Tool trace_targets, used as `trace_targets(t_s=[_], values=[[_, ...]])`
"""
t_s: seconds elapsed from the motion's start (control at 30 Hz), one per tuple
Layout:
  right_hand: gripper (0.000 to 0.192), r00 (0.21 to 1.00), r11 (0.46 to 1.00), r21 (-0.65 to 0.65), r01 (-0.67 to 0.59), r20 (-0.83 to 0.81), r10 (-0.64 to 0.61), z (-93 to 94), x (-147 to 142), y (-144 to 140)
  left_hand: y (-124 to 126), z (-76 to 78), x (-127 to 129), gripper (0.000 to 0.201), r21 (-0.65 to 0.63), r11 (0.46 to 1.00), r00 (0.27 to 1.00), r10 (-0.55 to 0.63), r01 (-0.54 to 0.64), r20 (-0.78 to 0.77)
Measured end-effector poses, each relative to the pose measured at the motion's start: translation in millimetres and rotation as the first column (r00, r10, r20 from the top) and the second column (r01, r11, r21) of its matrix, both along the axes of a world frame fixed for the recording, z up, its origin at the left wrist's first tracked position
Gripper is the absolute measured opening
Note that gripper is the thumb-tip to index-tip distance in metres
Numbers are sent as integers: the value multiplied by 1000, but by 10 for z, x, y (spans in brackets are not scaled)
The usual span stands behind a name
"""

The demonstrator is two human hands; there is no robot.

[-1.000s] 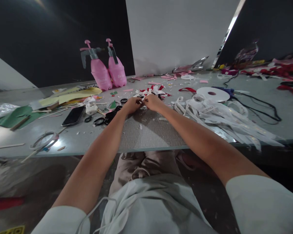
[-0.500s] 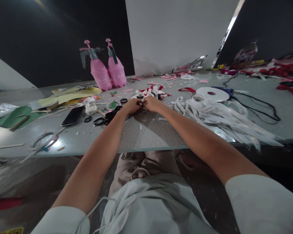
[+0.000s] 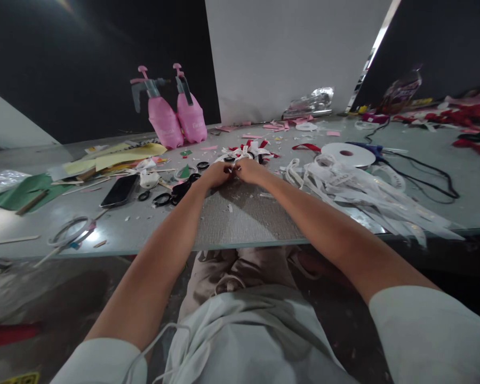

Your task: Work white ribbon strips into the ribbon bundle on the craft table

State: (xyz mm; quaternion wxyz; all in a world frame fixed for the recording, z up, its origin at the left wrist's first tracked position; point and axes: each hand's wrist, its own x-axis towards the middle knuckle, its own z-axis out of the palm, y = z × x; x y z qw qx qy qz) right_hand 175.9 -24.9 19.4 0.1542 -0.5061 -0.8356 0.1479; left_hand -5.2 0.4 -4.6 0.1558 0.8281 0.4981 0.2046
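My left hand (image 3: 216, 174) and my right hand (image 3: 248, 169) meet fingertip to fingertip over the middle of the grey table (image 3: 244, 218). Between them they pinch a small piece of white ribbon (image 3: 232, 167), too small to make out in detail. Just beyond my fingers lies a heap of white and red ribbon scraps (image 3: 248, 150). Black scissors (image 3: 178, 192) lie by my left wrist.
Two pink spray bottles (image 3: 176, 114) stand at the back left. A phone (image 3: 120, 190), paper sheets and sticks lie left. A white ribbon spool (image 3: 349, 154), a pile of cut white ribbon strips (image 3: 368, 194) and a black cord (image 3: 428, 176) lie right. Red ribbons sit far right.
My hands stay together at the same spot, with only slight finger motion. Nothing else on the table has shifted.
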Motion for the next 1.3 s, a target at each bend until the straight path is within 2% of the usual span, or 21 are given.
trace_targets(t_s=[0.7, 1.3], values=[[34, 999, 1000, -6, -8, 36, 8, 10, -7, -12, 6, 0, 3, 38, 0, 1000, 1000, -4, 4, 0], [38, 985, 997, 50, -52, 168, 43, 53, -60, -118, -83, 90, 70, 43, -2, 999, 999, -36, 36, -33]])
